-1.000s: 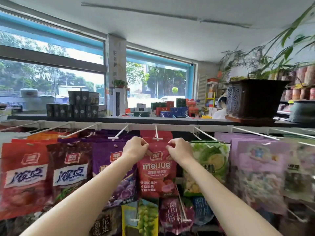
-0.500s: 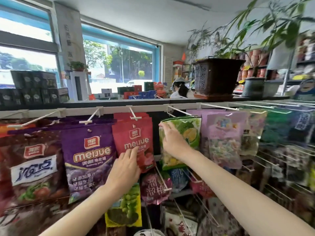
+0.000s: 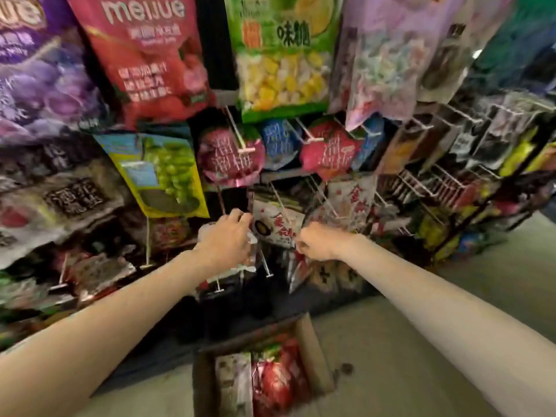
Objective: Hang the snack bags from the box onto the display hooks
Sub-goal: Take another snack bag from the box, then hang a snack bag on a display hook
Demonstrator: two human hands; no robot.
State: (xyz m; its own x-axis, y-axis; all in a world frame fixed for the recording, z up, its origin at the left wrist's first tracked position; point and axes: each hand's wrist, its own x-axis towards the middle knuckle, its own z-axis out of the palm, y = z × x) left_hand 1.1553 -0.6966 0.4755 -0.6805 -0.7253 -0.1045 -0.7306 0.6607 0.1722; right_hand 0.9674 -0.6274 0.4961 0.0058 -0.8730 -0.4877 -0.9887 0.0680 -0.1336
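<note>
Frame is motion-blurred. Glossy plastic snack bags hang on thin white wire hooks (image 3: 240, 136); an open brown cardboard box (image 3: 313, 353) on the floor below holds more red and white bags. Half a second ago both hands were on the top row; now they're low on the rack. Left hand (image 3: 228, 239) grip curled on a crinkly clear bag (image 3: 249, 254). Right hand (image 3: 316, 242) fisted beside a white bag (image 3: 276, 227); can't tell if it holds it. Readable: "meijue" on the red bag (image 3: 150, 52).

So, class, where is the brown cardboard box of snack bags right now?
In the head view, the brown cardboard box sits on the floor at the bottom centre, open, below the left hand and right hand, in front of the display rack's lowest hooks.
</note>
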